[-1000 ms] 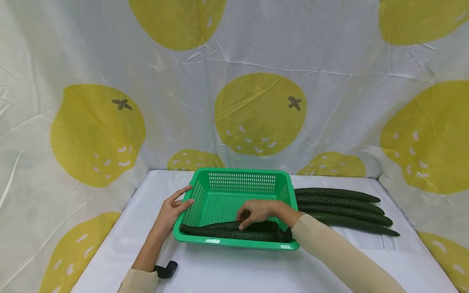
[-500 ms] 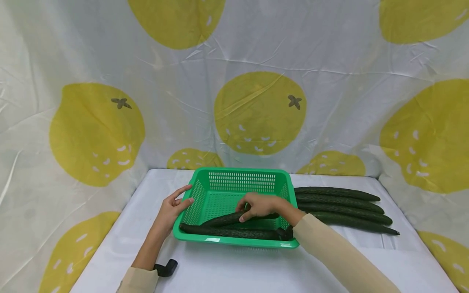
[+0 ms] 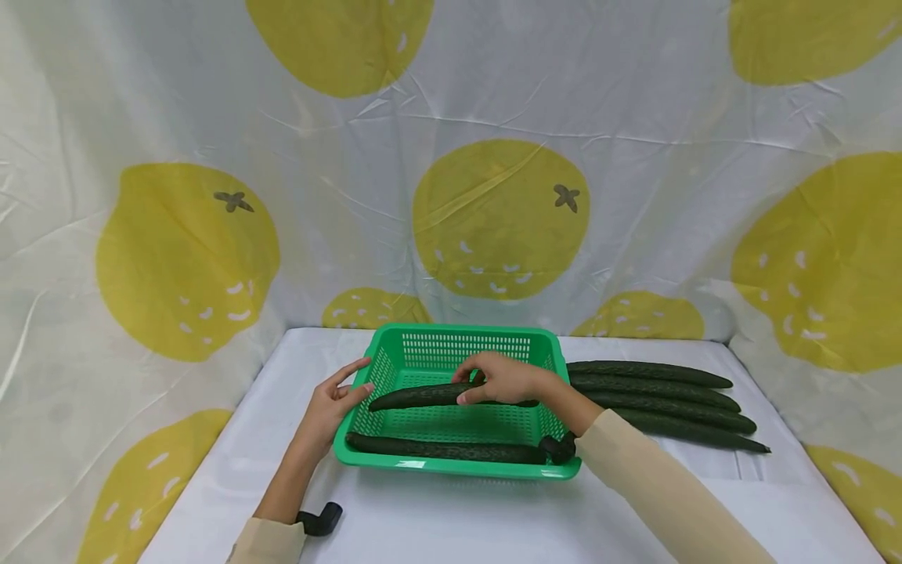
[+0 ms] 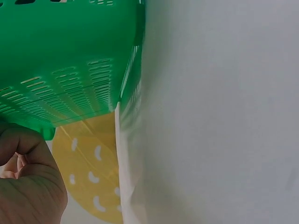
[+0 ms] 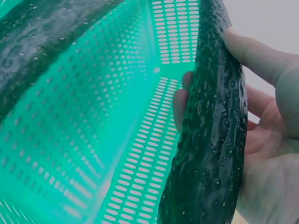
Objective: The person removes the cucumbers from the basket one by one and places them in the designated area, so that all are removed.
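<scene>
Dark green and warty, the held cucumber (image 3: 416, 396) hangs roughly level inside the green basket (image 3: 465, 468), seemingly clear of its floor. It should prove stiff and moderately heavy, liable to snap if bent; its glossy, bumpy skin may slip if wet. Its length favours a hold near the middle, where the right hand (image 3: 509, 377) grips it, thumb on one side and fingertips round the other. Another cucumber (image 3: 451, 450) lies along the basket's near wall. The left hand (image 3: 330, 409) rests thumb and outstretched forefinger against the left rim. Four more cucumbers (image 3: 669, 406) lie side by side to the right on the white-covered table (image 3: 423, 521).
</scene>
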Action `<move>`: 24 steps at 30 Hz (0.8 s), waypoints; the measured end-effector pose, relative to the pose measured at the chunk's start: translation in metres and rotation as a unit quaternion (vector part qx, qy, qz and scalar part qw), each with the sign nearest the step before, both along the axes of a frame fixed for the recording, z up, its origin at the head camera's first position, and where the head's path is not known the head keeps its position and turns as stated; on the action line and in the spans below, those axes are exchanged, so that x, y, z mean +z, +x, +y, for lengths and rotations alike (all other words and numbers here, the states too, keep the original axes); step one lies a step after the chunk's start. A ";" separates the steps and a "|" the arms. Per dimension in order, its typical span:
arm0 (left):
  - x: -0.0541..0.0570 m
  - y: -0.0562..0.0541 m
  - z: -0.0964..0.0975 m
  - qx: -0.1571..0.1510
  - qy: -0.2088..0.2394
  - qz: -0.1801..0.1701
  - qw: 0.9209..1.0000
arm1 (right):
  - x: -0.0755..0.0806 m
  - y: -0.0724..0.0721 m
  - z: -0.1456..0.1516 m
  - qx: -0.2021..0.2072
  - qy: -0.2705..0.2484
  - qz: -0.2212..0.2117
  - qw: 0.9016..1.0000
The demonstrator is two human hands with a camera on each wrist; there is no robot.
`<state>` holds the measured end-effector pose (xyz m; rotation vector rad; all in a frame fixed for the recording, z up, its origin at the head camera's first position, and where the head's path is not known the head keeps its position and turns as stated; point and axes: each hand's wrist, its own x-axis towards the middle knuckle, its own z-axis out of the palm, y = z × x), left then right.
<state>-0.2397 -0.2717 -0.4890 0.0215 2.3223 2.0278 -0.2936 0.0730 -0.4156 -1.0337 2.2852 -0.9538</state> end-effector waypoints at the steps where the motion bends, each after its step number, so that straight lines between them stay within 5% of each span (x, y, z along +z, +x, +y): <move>1: 0.000 0.000 0.000 0.001 0.000 -0.001 1.000 | 0.003 0.001 0.001 0.000 0.000 0.005 1.000; 10: 0.001 -0.001 -0.002 -0.005 0.005 -0.002 1.000 | 0.020 0.002 0.024 -0.026 -0.006 0.049 0.998; 24: 0.000 -0.001 -0.002 -0.004 -0.010 -0.001 1.000 | 0.031 0.008 0.077 -0.075 -0.043 0.059 0.995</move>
